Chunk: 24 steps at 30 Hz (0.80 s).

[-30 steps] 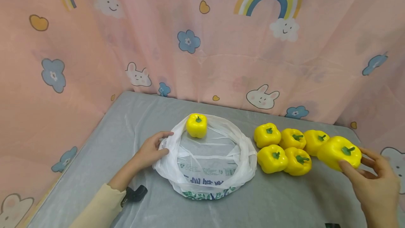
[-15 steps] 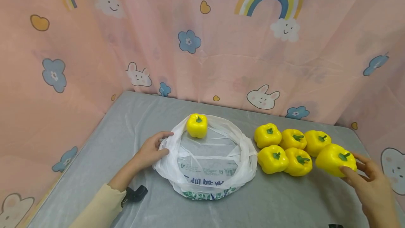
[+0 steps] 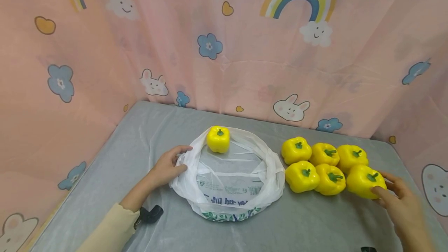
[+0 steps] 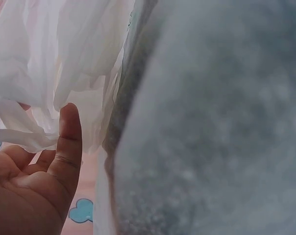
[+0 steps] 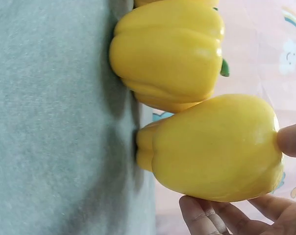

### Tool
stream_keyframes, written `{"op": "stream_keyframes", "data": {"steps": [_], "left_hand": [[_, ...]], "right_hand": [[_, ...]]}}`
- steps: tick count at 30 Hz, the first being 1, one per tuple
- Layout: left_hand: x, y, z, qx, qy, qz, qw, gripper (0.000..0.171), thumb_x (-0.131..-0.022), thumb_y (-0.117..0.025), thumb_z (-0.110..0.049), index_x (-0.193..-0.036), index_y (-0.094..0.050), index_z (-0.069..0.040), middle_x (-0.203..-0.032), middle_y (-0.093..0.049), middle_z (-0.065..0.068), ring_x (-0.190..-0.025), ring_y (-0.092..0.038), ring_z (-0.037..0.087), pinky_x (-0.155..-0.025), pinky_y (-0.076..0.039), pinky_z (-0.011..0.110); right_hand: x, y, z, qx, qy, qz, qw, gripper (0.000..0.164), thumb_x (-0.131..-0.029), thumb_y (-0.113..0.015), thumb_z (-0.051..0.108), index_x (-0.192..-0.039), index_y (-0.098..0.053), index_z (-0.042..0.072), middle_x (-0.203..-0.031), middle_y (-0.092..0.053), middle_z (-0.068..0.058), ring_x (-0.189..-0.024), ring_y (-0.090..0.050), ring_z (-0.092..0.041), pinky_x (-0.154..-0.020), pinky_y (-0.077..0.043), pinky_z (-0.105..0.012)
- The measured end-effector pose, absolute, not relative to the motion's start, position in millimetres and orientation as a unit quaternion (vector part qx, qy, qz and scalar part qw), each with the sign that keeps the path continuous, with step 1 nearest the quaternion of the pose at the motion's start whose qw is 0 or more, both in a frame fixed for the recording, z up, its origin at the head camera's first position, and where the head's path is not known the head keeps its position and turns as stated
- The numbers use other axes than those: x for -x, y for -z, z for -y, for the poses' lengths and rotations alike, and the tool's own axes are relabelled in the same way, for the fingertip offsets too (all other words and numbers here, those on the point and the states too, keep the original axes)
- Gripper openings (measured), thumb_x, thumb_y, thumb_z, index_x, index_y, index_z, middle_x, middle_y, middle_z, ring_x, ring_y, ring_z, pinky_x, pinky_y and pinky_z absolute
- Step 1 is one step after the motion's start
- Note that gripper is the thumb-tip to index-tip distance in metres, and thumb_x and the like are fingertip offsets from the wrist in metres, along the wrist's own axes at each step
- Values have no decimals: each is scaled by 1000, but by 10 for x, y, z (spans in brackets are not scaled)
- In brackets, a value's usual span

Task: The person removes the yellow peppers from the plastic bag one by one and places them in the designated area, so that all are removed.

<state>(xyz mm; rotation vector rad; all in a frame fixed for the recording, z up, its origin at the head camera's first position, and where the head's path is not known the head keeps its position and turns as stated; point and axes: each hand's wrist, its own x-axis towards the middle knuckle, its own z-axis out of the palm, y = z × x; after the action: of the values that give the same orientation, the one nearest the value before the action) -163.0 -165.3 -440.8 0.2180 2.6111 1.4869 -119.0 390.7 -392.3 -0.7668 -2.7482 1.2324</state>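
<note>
My left hand [image 3: 169, 166] holds the left side of a white plastic bag [image 3: 274, 174], whose mouth is spread wide on the table. In the left wrist view, the thin bag [image 4: 84, 54] hangs around the fingers [image 4: 69, 142]; some are partly hidden by it. One yellow bell pepper [image 3: 218, 139] with a green stem sits at the far rim inside the mouth. At the right, my right hand [image 3: 402, 201] grips another yellow bell pepper [image 3: 364, 182] between thumb and fingers. In the right wrist view this pepper [image 5: 216, 147] is tilted, slightly off the cloth, beside a neighbouring one.
Several yellow bell peppers [image 3: 301, 176] stand grouped in two rows right of the bag. Grey cloth [image 3: 266, 228] covers the table. A pink printed curtain [image 3: 224, 77] hangs behind and at both sides. A black strap piece [image 3: 150, 215] is at the left wrist.
My right hand has moved left and down with its bell pepper, bringing it to the front row's right end. The left hand and the bag have stayed put.
</note>
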Motion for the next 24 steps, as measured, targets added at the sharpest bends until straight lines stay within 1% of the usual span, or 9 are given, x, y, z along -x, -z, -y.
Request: {"op": "stream_keyframes", "data": {"steps": [3,7,11,14,15,16,19,23,24], "left_hand": [[1630,4404,1654,-72,-494,-864,65,52,-83,-57,-2,-134,-51,-10,-139,-51,16,-73,-56,15,-63,-49,23],[1632,4396,1649,-73,-495,-863,65,52,-84,-57,-2,-135,-51,-10,-139,-51,16,-72,-56,15,-63,-49,23],[1635,4398,1649,-71,-492,-866,64,51,-84,-57,-3,-134,-51,-11,-139,-51,15,-71,-55,16,-63,-48,23],[1635,4405,1655,-73,-491,-866,62,51,-84,-57,-2,-134,-52,-11,-138,-51,16,-70,-54,15,-62,-48,24],[1635,4407,1656,-73,-491,-866,63,51,-84,-57,-2,-134,-52,-11,-139,-51,16,-71,-55,15,-62,-48,24],[1635,4407,1658,-75,-491,-866,63,52,-84,-57,-2,-134,-51,-11,-139,-51,16,-71,-54,15,-62,-48,24],[1636,4404,1655,-72,-486,-869,62,52,-83,-58,-3,-134,-52,-12,-139,-51,15,-75,-55,16,-63,-48,25],[1635,4396,1648,-70,-478,-874,60,51,-83,-58,-5,-134,-52,-13,-138,-52,14,-79,-56,17,-65,-47,25],[1635,4397,1648,-71,-478,-874,59,51,-83,-58,-5,-134,-52,-13,-138,-53,14,-79,-56,17,-65,-48,25]], "right_hand": [[1198,3964,-3921,238,-408,881,15,66,-96,-48,25,-152,-22,1,-142,-31,-34,-74,-40,10,-56,-47,-11],[1219,3980,-3935,236,-417,878,6,66,-96,-47,24,-152,-20,0,-142,-31,-33,-73,-40,12,-57,-48,-13],[1264,3960,-3935,254,-416,873,-15,67,-96,-45,24,-152,-19,0,-147,-27,-34,-86,-51,-10,-56,-48,-14],[1293,3951,-3932,268,-409,872,-33,67,-96,-44,26,-152,-18,1,-149,-26,-34,-100,-48,-30,-56,-47,-15],[1298,3953,-3934,269,-406,873,-37,67,-96,-44,26,-152,-18,1,-149,-26,-34,-102,-48,-32,-56,-47,-15],[1303,3956,-3938,269,-403,874,-41,67,-96,-44,26,-152,-18,1,-149,-26,-34,-101,-48,-32,-56,-47,-16],[1309,3975,-3957,263,-398,877,-47,67,-96,-44,28,-152,-19,1,-149,-27,-35,-92,-50,-17,-58,-48,-17],[1306,4026,-3993,249,-401,881,-42,66,-96,-44,29,-152,-20,2,-149,-27,-35,-81,-43,4,-59,-49,-17],[1311,4035,-3998,249,-402,880,-42,66,-96,-44,29,-152,-20,2,-149,-26,-35,-82,-44,2,-59,-48,-16]]}}
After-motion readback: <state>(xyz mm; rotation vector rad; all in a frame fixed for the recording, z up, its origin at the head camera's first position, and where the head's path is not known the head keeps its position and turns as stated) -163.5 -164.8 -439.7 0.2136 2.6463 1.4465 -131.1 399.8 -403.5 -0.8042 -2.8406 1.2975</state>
